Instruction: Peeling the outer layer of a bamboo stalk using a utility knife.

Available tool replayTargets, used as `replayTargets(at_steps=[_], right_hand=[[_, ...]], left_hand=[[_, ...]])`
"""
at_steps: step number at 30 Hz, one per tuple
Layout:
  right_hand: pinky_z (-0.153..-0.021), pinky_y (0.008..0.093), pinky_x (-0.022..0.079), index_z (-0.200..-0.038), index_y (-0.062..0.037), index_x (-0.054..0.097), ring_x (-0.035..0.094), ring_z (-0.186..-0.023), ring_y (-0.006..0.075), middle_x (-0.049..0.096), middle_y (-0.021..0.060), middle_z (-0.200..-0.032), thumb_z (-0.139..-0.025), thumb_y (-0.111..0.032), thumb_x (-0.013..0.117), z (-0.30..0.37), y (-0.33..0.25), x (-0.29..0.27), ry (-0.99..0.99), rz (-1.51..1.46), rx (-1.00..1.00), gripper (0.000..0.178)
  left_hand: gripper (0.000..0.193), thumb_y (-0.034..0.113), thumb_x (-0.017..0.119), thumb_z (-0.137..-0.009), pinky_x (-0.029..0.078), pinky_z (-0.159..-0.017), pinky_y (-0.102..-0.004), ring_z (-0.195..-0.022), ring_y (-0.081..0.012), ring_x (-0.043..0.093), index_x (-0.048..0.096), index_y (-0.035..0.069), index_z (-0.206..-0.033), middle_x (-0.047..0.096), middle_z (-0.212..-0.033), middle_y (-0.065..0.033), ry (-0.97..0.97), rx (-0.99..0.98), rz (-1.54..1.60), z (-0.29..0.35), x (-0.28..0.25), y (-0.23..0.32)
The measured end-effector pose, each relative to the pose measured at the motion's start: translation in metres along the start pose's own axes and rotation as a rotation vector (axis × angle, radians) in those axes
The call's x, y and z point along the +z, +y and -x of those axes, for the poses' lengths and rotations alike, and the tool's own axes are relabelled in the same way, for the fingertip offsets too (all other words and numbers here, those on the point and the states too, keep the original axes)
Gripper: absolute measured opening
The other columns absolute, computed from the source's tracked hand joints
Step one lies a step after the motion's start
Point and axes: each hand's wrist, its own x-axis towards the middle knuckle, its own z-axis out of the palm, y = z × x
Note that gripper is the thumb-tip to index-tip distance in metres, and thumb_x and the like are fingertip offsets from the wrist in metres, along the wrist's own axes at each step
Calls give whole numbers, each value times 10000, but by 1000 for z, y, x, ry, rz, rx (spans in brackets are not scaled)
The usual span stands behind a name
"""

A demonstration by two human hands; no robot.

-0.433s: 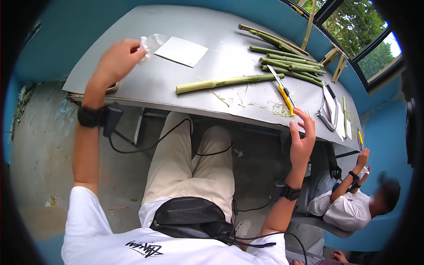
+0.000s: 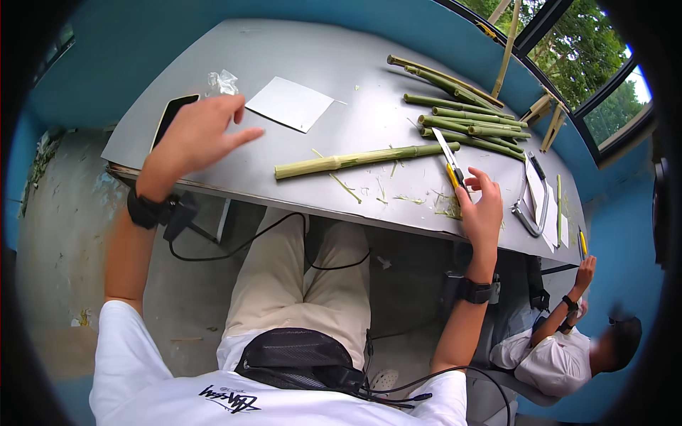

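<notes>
My left hand (image 2: 201, 133) is open above the table's left side, fingers apart, with nothing in it. Partly under that hand lies a dark phone (image 2: 170, 117). Just beyond its fingers is a crumpled white tissue (image 2: 223, 82), beside a white sheet (image 2: 290, 104). My right hand (image 2: 482, 206) has thumb and fingers closed round the handle end of a yellow utility knife (image 2: 452, 172). The knife's blade is out and slants across the right end of a partly peeled bamboo stick (image 2: 355, 160). Fingers hide the handle's end.
Several green bamboo sticks (image 2: 469, 122) are piled at the back right. Shavings (image 2: 408, 199) litter the table before them. A hacksaw frame (image 2: 527, 219) lies on papers to the right. Another person (image 2: 554, 362) sits at the right, hands near the table edge.
My left hand has let go of the tissue, which now lies on the table, and has opened. My right hand has come onto the knife handle. The view has shifted slightly.
</notes>
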Motion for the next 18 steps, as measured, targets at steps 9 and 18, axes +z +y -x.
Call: replayTargets(at_steps=[9, 18], right_hand=[[-888, 450, 543, -1264, -8, 692, 663, -987, 347, 632, 134, -1109, -872, -98, 737, -19, -6, 15, -74, 2, -10, 405], [-669, 336, 449, -1215, -16, 582, 559, -704, 204, 584, 104, -792, -963, -50, 644, 45, -77, -40, -125, -480, 31, 262]], left_hand=[[237, 165, 786, -895, 514, -808, -428, -1010, -317, 627, 623, 43, -1017, 604, -1037, -119, 130, 287, 204, 33, 60, 72], [297, 156, 655, -994, 420, -581, -381, -536, -256, 537, 473, 36, -1195, 616, -648, -60, -377, -5, 932, 86, 36, 125]])
